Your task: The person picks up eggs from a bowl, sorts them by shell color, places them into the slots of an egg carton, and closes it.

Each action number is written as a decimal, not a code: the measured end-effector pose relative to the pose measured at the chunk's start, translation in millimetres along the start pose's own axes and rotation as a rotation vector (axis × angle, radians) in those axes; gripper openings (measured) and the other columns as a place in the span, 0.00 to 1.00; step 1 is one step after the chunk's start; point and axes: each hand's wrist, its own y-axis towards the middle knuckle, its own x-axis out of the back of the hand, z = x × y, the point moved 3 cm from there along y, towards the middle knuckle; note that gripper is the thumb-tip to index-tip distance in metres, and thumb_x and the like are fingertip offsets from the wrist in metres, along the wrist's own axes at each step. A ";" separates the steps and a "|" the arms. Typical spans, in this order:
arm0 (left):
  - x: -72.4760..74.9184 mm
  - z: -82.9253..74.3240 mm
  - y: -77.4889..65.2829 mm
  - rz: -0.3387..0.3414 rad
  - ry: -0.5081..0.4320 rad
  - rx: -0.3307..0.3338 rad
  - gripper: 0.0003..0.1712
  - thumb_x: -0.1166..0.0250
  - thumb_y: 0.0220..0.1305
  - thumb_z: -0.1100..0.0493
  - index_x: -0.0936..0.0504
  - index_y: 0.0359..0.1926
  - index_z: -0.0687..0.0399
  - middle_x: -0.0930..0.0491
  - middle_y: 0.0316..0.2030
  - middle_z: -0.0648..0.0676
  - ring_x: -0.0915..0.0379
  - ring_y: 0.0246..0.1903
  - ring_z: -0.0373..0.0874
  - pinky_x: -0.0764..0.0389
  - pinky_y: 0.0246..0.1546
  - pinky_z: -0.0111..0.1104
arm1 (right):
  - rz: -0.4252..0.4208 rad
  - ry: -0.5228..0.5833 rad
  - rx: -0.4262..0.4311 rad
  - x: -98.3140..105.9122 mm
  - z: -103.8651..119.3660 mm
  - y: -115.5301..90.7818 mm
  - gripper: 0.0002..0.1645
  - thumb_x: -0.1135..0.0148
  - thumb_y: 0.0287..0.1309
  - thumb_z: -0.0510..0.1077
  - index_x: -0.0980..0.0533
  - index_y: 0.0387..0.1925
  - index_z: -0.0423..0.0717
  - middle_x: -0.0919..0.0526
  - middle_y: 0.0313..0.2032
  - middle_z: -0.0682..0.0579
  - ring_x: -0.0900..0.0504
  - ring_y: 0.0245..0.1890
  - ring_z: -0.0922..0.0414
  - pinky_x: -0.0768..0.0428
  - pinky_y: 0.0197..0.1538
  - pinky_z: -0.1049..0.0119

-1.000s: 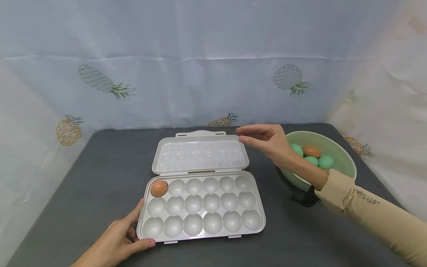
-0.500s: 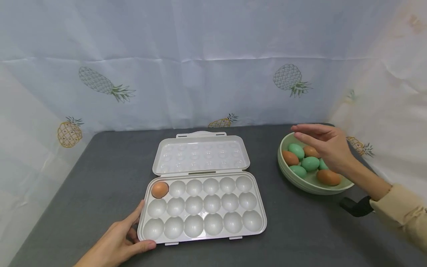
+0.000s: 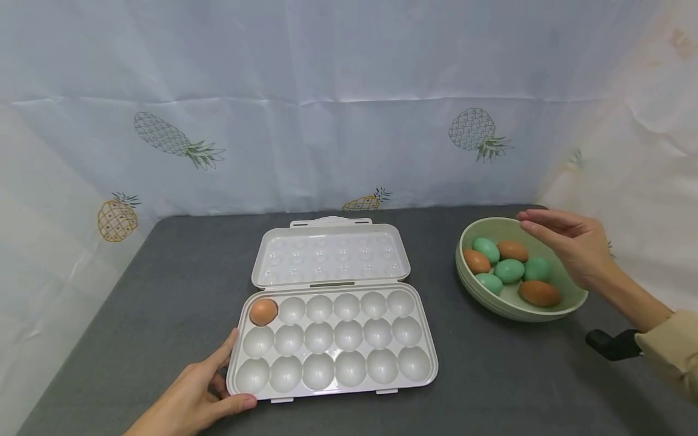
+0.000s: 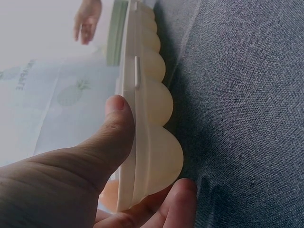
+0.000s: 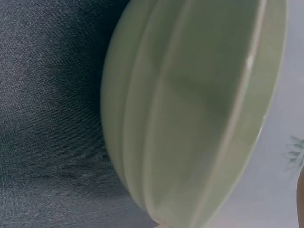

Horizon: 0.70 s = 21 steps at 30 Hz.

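Note:
A white plastic egg tray (image 3: 334,351) lies with its dimpled lid (image 3: 331,254) folded back. One brown egg (image 3: 263,312) sits in its far left cup. My left hand (image 3: 188,387) grips the tray's near left corner; in the left wrist view the thumb presses on the rim and the fingers (image 4: 180,204) curl underneath. To the right stands a pale green bowl (image 3: 507,310) holding several brown and green eggs (image 3: 509,270). Over its right side hovers my right hand (image 3: 569,245), fingers extended and holding nothing. The bowl's outer wall (image 5: 190,118) fills much of the right wrist view.
Everything stands on a dark grey cloth-covered table (image 3: 142,303). A white pineapple-print curtain (image 3: 327,145) hangs behind it and along both sides. A black strap-like piece (image 3: 613,345) hangs below my right wrist.
My right hand has moved right, from beside the tray's lid to over the right side of the bowl, uncovering more eggs. My left hand keeps its grip on the tray.

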 end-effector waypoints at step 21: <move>1.3 -0.2 0.9 0.028 -0.025 0.043 0.62 0.21 0.54 0.58 0.52 0.74 0.83 0.19 0.24 0.35 0.28 0.23 0.20 0.28 0.24 0.18 | 0.051 -0.557 -0.344 -5.9 -55.4 -4.4 0.25 0.30 0.64 0.38 0.21 0.62 0.39 0.12 0.47 0.73 0.15 0.47 0.76 0.21 0.50 0.82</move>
